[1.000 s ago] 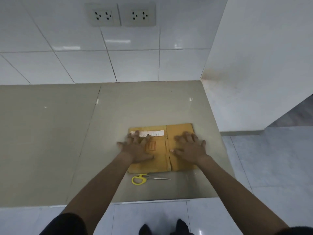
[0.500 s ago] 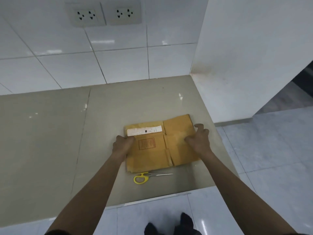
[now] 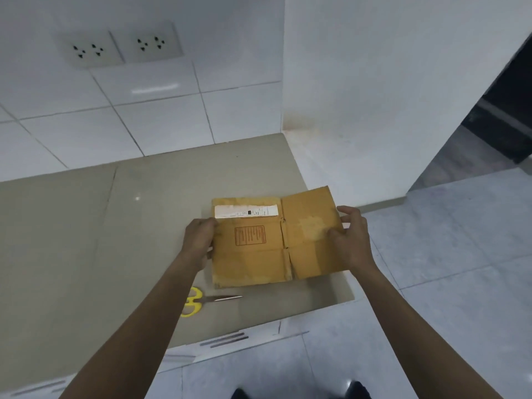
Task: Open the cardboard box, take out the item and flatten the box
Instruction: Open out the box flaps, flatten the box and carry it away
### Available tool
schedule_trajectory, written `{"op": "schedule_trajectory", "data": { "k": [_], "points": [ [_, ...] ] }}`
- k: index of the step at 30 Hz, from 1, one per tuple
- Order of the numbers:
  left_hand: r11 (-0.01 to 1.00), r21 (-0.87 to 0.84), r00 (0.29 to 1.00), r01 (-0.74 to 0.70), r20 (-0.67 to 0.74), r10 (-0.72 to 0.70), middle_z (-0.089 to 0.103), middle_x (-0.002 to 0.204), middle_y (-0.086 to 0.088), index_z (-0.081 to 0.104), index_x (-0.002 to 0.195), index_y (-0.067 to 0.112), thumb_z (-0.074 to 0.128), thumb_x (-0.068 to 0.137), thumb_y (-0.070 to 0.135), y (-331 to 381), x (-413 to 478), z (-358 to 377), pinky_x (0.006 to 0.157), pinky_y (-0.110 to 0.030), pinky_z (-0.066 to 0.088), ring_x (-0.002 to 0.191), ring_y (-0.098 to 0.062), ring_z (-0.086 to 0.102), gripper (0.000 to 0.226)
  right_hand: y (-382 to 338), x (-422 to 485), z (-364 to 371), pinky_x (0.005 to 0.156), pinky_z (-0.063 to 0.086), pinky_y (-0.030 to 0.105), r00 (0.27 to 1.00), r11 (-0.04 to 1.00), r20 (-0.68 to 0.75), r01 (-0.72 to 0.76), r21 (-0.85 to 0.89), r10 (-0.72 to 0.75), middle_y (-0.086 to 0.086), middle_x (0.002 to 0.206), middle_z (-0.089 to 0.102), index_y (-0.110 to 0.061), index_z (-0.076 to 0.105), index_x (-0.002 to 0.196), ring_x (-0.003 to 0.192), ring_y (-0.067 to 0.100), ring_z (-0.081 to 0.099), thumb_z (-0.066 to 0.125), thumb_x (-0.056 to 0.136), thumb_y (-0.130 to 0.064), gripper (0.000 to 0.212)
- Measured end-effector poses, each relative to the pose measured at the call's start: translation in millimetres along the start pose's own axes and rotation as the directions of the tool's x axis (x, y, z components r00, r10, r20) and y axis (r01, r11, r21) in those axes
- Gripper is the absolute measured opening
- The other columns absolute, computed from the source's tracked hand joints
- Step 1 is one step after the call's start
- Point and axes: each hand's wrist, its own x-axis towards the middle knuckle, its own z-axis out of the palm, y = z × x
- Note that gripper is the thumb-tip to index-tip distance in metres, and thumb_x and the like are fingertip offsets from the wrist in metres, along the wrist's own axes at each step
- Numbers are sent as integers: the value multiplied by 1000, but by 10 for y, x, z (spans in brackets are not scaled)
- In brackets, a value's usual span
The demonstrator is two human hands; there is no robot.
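Box (image 3: 276, 240) lies flattened crosswise between both hands, left hand (image 3: 198, 240) clamped on its left edge, right hand (image 3: 349, 240) pinching the right.

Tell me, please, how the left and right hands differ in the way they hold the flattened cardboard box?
The left hand is closed around the left edge of the flattened cardboard box, fingers curled out of sight; the right hand is spread wider, thumb pressed on the top face. The left hand sits beside the printed panel, the right on the plain panel. Both grip opposite edges of the box.
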Motion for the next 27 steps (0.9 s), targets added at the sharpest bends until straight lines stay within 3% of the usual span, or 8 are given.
{"op": "schedule_trajectory", "data": {
  "k": [3, 7, 10, 14, 20, 23, 27],
  "points": [
    [1000, 1, 1000, -24, -7, 24, 61, 96, -1, 53, 112, 16, 45, 93, 21, 21, -188, 543, 72, -40, 46, 88, -20, 58, 21, 150, 182, -527, 78, 41, 30, 1000, 1000, -4, 20, 19, -20, 4, 119, 47, -33, 46, 118, 102, 21, 53, 64, 81, -8, 48],
    [996, 4, 996, -91, -3, 91, 60, 90, 2, 56, 97, 18, 43, 93, 19, -1, -373, 1312, 62, -32, 46, 80, -16, 57, 14, 426, 443, -1204, 81, 43, 30, 999, 999, -1, 38, 12, -38, 5, 121, 45, -26, 48, 122, 103, 20, 52, 65, 82, -6, 48],
    [995, 5, 995, -101, 11, 101, 58, 95, 3, 52, 109, 18, 43, 93, 21, -30, -493, 1821, 61, -32, 45, 83, -15, 55, 18, 608, 610, -1648, 86, 43, 30, 999, 999, 8, 38, -17, -37, 8, 124, 44, -22, 48, 124, 105, 19, 51, 63, 82, -2, 49],
    [995, 44, 994, -87, 64, 85, 56, 97, 2, 51, 107, 19, 44, 95, 22, -44, -546, 2414, 60, -31, 45, 82, -14, 54, 15, 805, 890, -2122, 85, 41, 29, 1000, 998, -1, 30, -49, -30, 8, 124, 42, -21, 49, 125, 103, 17, 49, 62, 81, -3, 49],
    [993, 112, 989, -49, 142, 33, 58, 97, 0, 49, 106, 17, 49, 93, 20, 21, -300, 3092, 57, -31, 45, 84, -16, 58, 13, 1123, 1407, -2431, 90, 42, 30, 1000, 998, 12, -9, -55, 10, 7, 128, 42, -23, 49, 123, 108, 16, 48, 62, 86, -12, 41],
    [987, 162, 985, -15, 170, -13, 59, 96, 0, 48, 95, 20, 48, 93, 19, 37, -20, 3466, 55, -31, 43, 83, -16, 58, 2, 1335, 1784, -2480, 88, 41, 28, 998, 996, 35, -39, -85, 43, 8, 129, 42, -23, 48, 123, 108, 16, 46, 63, 88, -15, 39],
    [979, 204, 983, 13, 177, -50, 61, 86, -1, 52, 84, 20, 48, 92, 16, 2, 404, 4000, 58, -29, 45, 76, -16, 59, 9, 1632, 2319, -2480, 87, 40, 29, 990, 985, 86, -96, -141, 108, 8, 128, 41, -21, 47, 124, 111, 22, 49, 62, 86, -12, 42]
  ]
}}
